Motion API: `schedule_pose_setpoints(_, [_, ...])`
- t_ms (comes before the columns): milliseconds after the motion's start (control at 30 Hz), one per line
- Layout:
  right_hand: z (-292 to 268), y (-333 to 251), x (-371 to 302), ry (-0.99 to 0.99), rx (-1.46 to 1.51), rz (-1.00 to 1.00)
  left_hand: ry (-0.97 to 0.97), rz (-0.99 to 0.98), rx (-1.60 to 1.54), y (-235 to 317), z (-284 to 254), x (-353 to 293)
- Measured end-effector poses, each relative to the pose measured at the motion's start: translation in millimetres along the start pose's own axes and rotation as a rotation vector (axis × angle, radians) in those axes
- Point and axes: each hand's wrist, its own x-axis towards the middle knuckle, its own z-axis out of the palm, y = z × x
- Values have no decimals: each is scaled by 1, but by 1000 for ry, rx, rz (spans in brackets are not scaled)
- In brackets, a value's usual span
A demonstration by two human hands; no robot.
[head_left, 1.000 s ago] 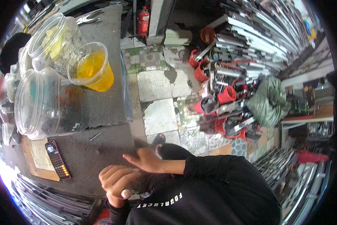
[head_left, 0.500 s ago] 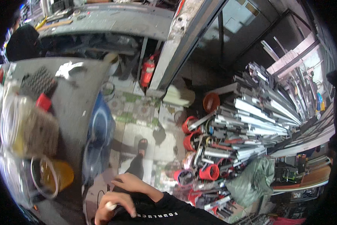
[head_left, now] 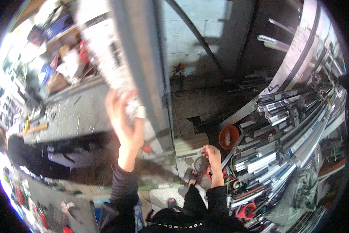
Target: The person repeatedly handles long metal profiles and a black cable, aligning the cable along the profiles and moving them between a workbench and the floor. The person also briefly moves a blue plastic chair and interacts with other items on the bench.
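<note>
My left hand is raised in front of the rough whitish pillar, and its outline is blurred. Its fingers curve upward, apart from the thumb. A small pale block-like piece shows at the thumb's tip; whether it is on the thumb or behind it I cannot tell. Lower and to the right is my right hand, its fingers curled in, with nothing visible in them. It hangs above the floor, left of the orange-red bucket.
A grey workbench with clutter lies left of the pillar. Bundled metal profiles fill the right side, beside a red basket and a greenish plastic sack. Past the grey upright frame is a dark recess.
The view has swung so the pillar and far bench are nearer, while the near table slid to the lower left. My left hand rose from low in the view; my right hand moved out to the right.
</note>
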Motion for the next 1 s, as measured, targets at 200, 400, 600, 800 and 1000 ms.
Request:
schedule_pose_setpoints(200, [70,130,275,344,588,531,754,240,133,-106,167,58])
schedule_pose_setpoints(400, [115,164,481,222,140,569,157,-546,275,-154,307,-40])
schedule_pose_setpoints(600, [228,151,736,174,-332,22,-132,-1073,288,-178,414,-119])
schedule_pose_setpoints(800, [286,144,893,363,-615,-296,-193,-1352,255,-200,471,-172])
schedule_pose_setpoints(1000, [318,165,982,299,-597,-103,-249,-1546,228,-222,488,-206])
